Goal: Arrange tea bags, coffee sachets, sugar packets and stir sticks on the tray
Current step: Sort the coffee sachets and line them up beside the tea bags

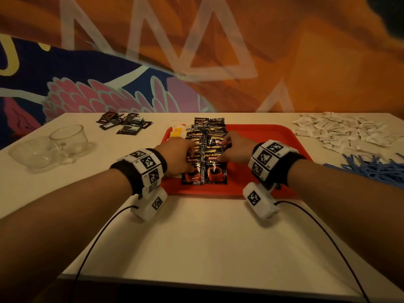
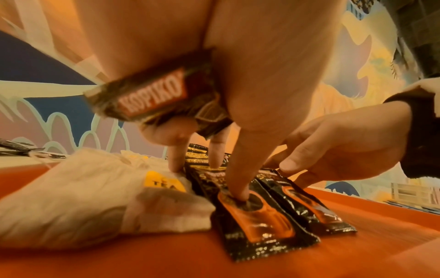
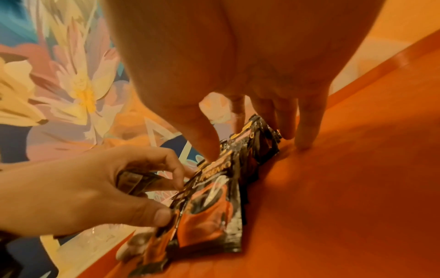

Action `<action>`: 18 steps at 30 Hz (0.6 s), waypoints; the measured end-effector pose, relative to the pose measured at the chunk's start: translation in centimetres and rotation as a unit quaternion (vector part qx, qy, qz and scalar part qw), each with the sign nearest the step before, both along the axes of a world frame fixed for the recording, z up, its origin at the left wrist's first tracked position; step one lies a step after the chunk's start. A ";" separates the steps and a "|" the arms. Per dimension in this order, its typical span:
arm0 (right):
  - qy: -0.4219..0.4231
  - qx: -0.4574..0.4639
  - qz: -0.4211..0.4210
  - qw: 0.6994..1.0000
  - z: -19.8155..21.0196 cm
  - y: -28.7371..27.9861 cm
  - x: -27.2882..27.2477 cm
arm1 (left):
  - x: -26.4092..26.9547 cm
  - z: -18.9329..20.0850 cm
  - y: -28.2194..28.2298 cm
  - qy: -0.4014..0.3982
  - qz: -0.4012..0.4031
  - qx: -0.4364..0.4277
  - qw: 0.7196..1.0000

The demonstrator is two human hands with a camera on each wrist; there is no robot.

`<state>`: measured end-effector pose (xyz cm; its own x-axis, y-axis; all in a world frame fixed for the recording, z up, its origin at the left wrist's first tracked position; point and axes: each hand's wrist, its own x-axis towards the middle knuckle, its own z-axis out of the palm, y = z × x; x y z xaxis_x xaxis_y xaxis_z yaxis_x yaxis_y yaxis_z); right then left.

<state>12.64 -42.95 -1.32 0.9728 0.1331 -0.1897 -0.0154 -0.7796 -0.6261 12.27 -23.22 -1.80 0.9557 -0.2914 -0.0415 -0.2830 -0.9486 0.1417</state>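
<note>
On the red tray [image 1: 262, 132], two rows of coffee sachets [image 1: 206, 138] run near to far; the left hand [image 1: 175, 156] grips a folded sachet [image 2: 152, 96], thumb pressing the rows; the right hand [image 1: 237, 149] spreads straight fingers on them

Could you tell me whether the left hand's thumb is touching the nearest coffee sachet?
Touching: the left wrist view shows the thumb pressing onto the coffee sachet.

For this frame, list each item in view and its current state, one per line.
Coffee sachets: two overlapping rows on tray.
Tea bags: on tray, left of sachets.
Tray: right part bare.
Sugar packets: loose on table.
Stir sticks: heaped on table.
Left hand: holds one folded sachet, fingertips pressing row.
Right hand: fingertips on row.
Glass cups: empty.
</note>
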 end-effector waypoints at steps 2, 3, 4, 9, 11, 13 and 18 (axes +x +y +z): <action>0.015 -0.008 0.011 1.000 0.1 0.3 0.1 | 0.0 0.1 -0.1 -0.001 -0.001 -0.002 1.000; 0.021 -0.013 0.016 1.000 0.1 0.5 0.1 | 0.0 0.1 -0.1 -0.001 -0.001 -0.003 1.000; 0.024 -0.016 0.020 0.999 0.1 0.7 0.1 | -0.1 0.1 -0.1 0.000 -0.001 -0.004 1.000; 0.020 -0.016 0.020 0.999 0.2 1.0 0.1 | -0.3 0.4 -0.1 -0.003 -0.008 -0.004 1.000; 0.010 -0.002 0.007 1.000 0.3 0.8 -0.1 | -0.4 0.6 -0.1 -0.006 -0.007 -0.011 1.000; -0.007 0.010 -0.005 1.000 0.5 0.3 -0.2 | -0.7 1.0 0.0 -0.013 0.000 -0.022 1.000; -0.059 -0.003 -0.008 0.998 1.5 -0.3 -0.8 | -1.2 2.8 0.2 -0.024 0.030 -0.080 0.996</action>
